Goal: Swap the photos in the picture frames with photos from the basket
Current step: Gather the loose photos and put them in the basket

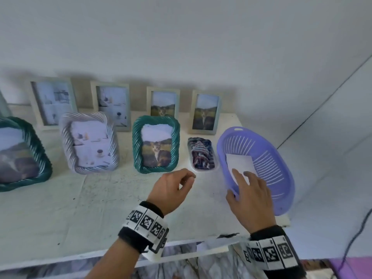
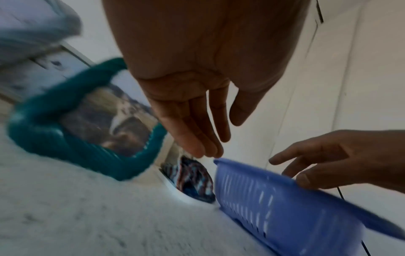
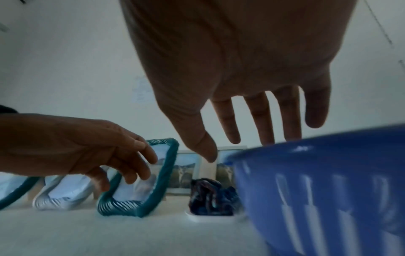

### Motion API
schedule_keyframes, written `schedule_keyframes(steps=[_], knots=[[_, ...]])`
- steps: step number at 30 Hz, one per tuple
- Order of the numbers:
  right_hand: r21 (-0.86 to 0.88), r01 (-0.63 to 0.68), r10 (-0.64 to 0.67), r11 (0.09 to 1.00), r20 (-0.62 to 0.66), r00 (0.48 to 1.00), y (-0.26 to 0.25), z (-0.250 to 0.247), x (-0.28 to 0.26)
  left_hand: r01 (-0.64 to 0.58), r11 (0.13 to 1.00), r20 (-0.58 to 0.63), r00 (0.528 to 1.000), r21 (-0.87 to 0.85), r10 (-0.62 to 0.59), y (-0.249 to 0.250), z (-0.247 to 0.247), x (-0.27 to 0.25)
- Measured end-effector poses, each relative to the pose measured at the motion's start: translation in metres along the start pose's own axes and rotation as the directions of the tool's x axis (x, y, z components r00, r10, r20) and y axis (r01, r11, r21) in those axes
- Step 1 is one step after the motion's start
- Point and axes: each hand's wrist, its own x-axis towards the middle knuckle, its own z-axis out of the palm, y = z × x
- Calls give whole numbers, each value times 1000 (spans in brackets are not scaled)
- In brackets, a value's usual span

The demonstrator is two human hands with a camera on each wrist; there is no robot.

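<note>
A purple slotted basket (image 1: 269, 158) sits at the table's right end with a white photo (image 1: 239, 163) lying face down inside. My right hand (image 1: 244, 183) reaches over the near rim, fingers straight and spread above the photo, holding nothing. My left hand (image 1: 186, 181) hovers empty with loosely curled fingers just in front of the green rope-edged frame (image 1: 156, 143) that shows a cat photo. In the left wrist view the same green frame (image 2: 85, 124) and the basket (image 2: 285, 204) lie ahead of the relaxed fingers. The right wrist view shows the basket wall (image 3: 324, 190) under the extended fingers.
More frames stand along the table: a silver rope frame (image 1: 89, 142), another green one (image 1: 22, 154) at the left, and several pale wooden frames (image 1: 205, 111) against the wall. A small white tray with a striped cloth (image 1: 201, 155) lies between the green frame and the basket.
</note>
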Motion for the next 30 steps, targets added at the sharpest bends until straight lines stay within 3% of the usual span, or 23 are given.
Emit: schedule_keyframes(steps=[4, 9, 16, 22, 30], knots=[[20, 43, -44, 999, 54, 998, 36, 5, -5, -33, 994, 86, 996, 106, 24, 8, 41, 26], [183, 108, -103, 977, -34, 994, 67, -7, 11, -93, 962, 176, 983, 256, 48, 10, 70, 56], [260, 132, -139, 956, 9, 990, 119, -26, 49, -226, 893, 342, 935, 389, 88, 24, 99, 94], [330, 127, -144, 935, 28, 989, 136, -33, 62, -276, 786, 438, 899, 554, 8, 47, 128, 130], [352, 165, -184, 921, 19, 983, 144, -35, 62, -241, 735, 477, 870, 634, -126, 50, 160, 149]])
